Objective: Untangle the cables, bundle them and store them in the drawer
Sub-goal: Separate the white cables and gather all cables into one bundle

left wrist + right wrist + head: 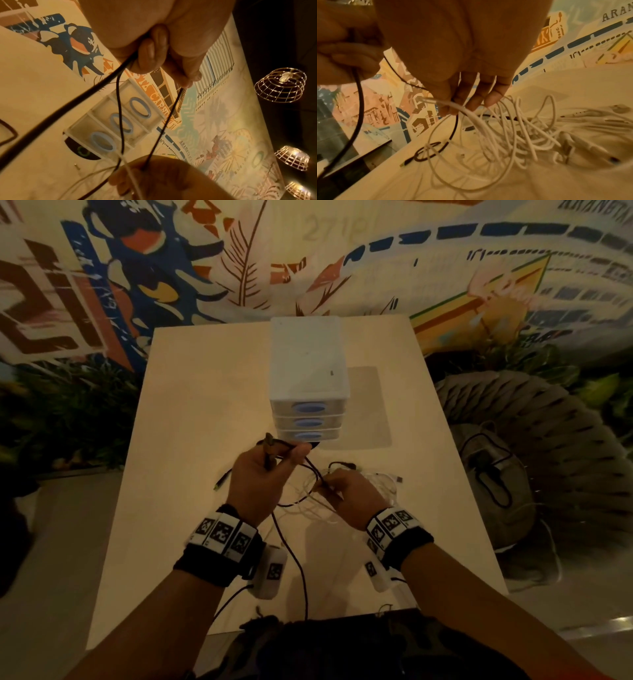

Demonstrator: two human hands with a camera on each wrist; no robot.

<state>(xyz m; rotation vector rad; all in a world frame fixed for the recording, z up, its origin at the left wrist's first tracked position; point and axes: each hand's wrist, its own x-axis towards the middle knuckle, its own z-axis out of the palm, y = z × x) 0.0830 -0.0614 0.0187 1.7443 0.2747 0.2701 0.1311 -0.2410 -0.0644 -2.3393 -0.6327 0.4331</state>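
Note:
My left hand (pixel 263 474) is raised above the table (pixel 191 422) and grips gathered loops of a black cable (pixel 294 559), with a plug end sticking up above the fist. From that fist (pixel 154 40) the black cable (pixel 120 108) runs down to my right hand (pixel 163 175). My right hand (pixel 346 487) pinches the black cable together with a white cable (pixel 471 113) between thumb and fingers (pixel 493 97). A tangle of white cables (pixel 513 128) lies on the table under and right of it. The white three-drawer unit (pixel 308 364) stands behind my hands, all drawers closed.
A loose black cable end with a yellow-green plug (pixel 222 479) lies left of my left hand. A dark disc (pixel 80 150) sits at the foot of the drawer unit. A grey mat (pixel 370 405) lies to its right. A woven pouf (pixel 513 457) stands off the table's right edge.

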